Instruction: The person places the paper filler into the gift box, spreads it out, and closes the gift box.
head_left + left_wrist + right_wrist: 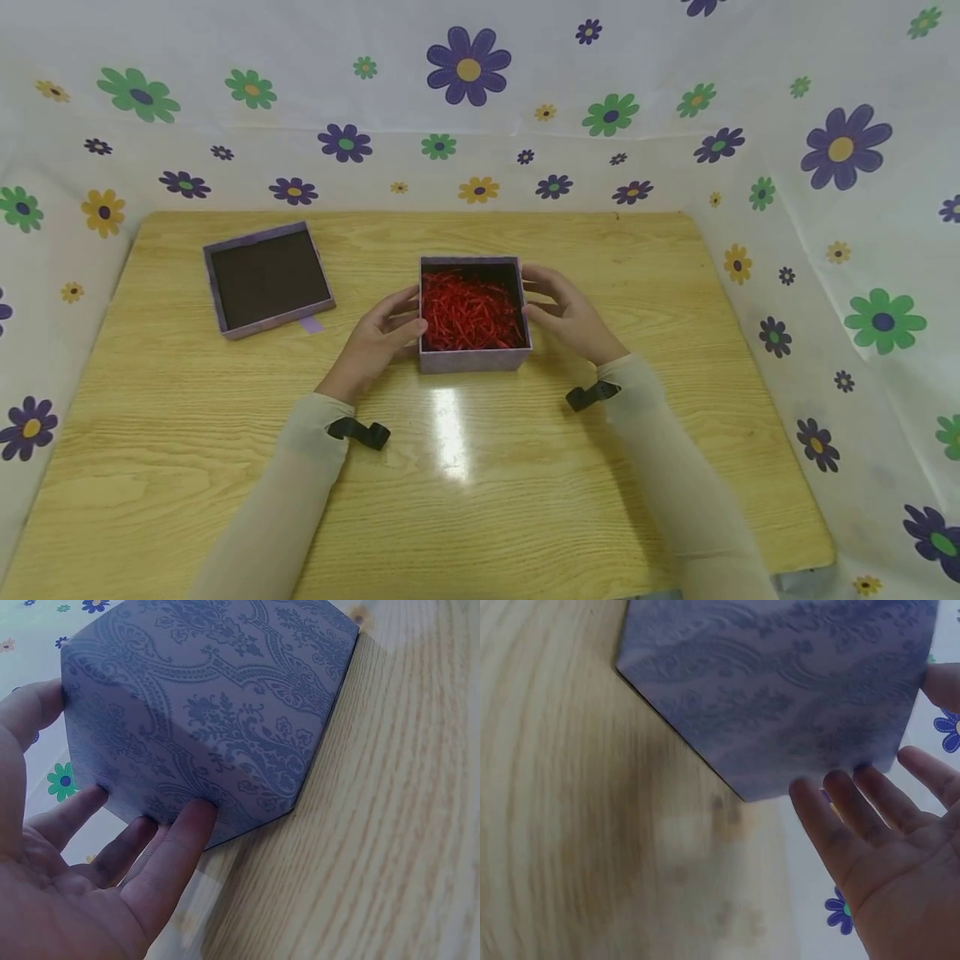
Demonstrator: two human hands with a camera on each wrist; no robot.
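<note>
An open-topped lilac box (474, 360) with a damask pattern stands on the wooden table, filled with red paper shred (472, 312). At its left side my left hand (381, 337) spreads its extended fingers, their tips touching the patterned side wall (217, 712). The left thumb reaches the top rim. Opposite, my right hand (567, 315) has its fingertips right at the right wall (780, 690), fingers nearly straight and spread. The right thumb is at the rim.
A lilac box lid (273, 327) with a dark inside lies upturned at the back left, with a small purple tab (311, 324) at its front edge. A flower-printed white cloth (390, 100) rises behind the table (510, 517) and along both sides.
</note>
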